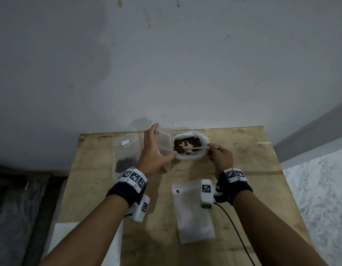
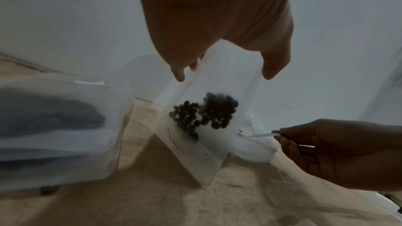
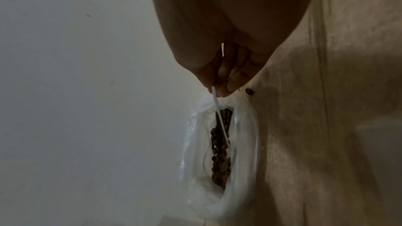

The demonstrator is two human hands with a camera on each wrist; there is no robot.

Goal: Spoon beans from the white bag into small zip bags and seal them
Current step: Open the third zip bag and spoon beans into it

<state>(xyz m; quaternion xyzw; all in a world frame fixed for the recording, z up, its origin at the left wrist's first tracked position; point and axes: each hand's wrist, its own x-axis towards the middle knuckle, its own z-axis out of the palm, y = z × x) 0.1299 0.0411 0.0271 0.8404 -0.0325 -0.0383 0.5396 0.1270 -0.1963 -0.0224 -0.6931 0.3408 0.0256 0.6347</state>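
The white bag (image 1: 202,140) sits open at the table's far edge with brown beans (image 1: 193,144) inside, seen also in the right wrist view as white bag (image 3: 241,143). My right hand (image 1: 221,156) pinches a thin white spoon (image 1: 195,148) whose bowl lies among the beans (image 3: 219,145). My left hand (image 1: 154,150) holds a small clear zip bag (image 1: 163,143) upright and open just left of the white bag. In the left wrist view this zip bag (image 2: 217,92) has dark beans (image 2: 204,114) in it.
A zip bag (image 1: 126,156) with beans in it lies at the table's left. A flat stack of empty zip bags (image 1: 191,210) lies near the front centre. A loose bean (image 3: 249,91) rests on the wooden table (image 1: 252,160). A wall stands behind the table.
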